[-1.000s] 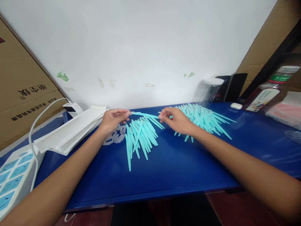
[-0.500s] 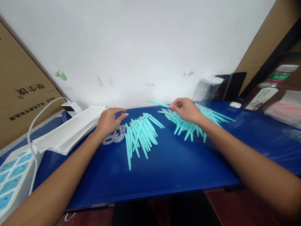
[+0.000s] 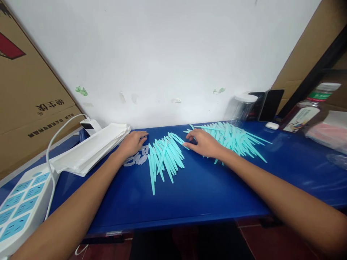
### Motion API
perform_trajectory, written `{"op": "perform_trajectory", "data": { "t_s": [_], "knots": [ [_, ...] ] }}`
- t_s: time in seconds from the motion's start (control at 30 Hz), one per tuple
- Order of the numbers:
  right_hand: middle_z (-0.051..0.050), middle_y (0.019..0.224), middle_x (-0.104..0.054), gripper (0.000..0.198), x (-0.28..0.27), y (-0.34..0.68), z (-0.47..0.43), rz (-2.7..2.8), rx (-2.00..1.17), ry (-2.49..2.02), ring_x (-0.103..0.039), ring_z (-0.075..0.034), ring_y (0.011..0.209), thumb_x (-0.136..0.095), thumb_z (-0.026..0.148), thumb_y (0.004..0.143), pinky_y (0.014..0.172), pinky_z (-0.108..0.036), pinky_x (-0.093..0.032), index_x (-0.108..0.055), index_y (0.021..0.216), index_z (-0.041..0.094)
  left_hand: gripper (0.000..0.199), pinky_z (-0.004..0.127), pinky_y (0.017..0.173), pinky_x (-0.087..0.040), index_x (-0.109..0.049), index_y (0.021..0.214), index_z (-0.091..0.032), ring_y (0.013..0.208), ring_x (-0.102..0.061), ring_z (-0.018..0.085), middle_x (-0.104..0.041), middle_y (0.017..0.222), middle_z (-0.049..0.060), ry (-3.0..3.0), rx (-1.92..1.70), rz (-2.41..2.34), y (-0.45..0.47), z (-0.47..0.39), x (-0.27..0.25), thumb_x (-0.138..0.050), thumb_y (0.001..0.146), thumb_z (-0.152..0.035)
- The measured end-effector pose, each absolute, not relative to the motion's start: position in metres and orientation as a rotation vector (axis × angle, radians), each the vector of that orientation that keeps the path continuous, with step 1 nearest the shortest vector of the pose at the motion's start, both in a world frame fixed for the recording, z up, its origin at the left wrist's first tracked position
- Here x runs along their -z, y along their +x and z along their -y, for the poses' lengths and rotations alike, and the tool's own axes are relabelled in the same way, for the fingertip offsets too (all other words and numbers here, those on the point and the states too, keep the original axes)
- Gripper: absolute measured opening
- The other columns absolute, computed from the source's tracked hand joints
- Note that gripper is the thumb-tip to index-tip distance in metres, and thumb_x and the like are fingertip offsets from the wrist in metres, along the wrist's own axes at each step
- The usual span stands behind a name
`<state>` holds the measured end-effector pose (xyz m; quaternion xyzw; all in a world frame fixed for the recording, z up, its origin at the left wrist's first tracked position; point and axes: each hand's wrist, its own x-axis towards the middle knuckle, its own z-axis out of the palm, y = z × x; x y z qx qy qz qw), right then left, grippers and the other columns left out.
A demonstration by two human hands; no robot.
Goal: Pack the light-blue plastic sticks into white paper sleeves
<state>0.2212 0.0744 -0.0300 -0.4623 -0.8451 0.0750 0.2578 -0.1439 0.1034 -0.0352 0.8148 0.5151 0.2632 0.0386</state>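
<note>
My left hand (image 3: 133,143) rests over the left end of a small group of clear plastic pieces (image 3: 139,159), thumb and fingers slightly apart, holding nothing visible. Right of these lies a pile of slim turquoise tapered sticks (image 3: 167,155), fanned toward the front edge. My right hand (image 3: 202,142) hovers between that pile and a larger heap of the same sticks (image 3: 235,139). Its thumb and forefinger are parted, near the upper right end of the smaller pile, with nothing between them. Part of the larger heap is hidden behind this hand.
On the blue table (image 3: 173,202), white paper sleeves (image 3: 94,148) and a power strip (image 3: 24,206) with a white cable lie left. A clear lidded jar (image 3: 242,110), dark phone-like slab (image 3: 271,104), white earphone case (image 3: 272,125) and labelled bottle (image 3: 306,112) stand right.
My right hand has let go of a turquoise stick over the larger heap and moved left and down toward the smaller pile. The view has shifted slightly.
</note>
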Motion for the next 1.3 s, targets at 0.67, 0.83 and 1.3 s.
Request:
{"op": "perform_trajectory", "data": {
  "t_s": [0.67, 0.83, 1.3],
  "knots": [
    [-0.004, 0.073, -0.075, 0.011, 0.022, 0.231, -0.075, 2.262, -0.354, -1.494, -0.065, -0.020, 0.062, -0.076, 0.026, 0.084, 0.058, -0.032, -0.042, -0.070, 0.076, 0.022, 0.042, 0.033, 0.069, -0.049, -0.076, 0.114, -0.024, 0.068, -0.068, 0.023, -0.075, 0.074, 0.003, 2.347, -0.977, -1.567, -0.118, -0.086, 0.020, -0.057, 0.099, -0.059],
    [-0.004, 0.067, -0.073, 0.018, 0.017, 0.233, -0.073, 2.261, -0.451, -1.529, -0.064, -0.020, 0.058, -0.076, 0.019, 0.081, 0.055, -0.032, -0.040, -0.068, 0.065, 0.022, 0.042, 0.034, 0.078, -0.055, -0.073, 0.107, -0.023, 0.081, -0.076, 0.025, -0.080, 0.082, 0.006, 2.135, -1.082, -1.458, -0.113, -0.084, 0.022, -0.069, 0.092, -0.062],
    [-0.007, 0.088, -0.078, 0.019, 0.000, 0.228, -0.068, 2.104, -0.594, -1.157, -0.067, -0.019, 0.079, -0.063, 0.031, 0.095, 0.073, -0.031, -0.050, -0.075, 0.089, 0.017, 0.058, 0.031, 0.071, -0.058, -0.081, 0.111, -0.017, 0.079, -0.070, 0.019, -0.082, 0.099, 0.013, 1.736, -1.119, -1.235, -0.106, -0.082, 0.014, -0.078, 0.083, -0.068]
  ]
}}
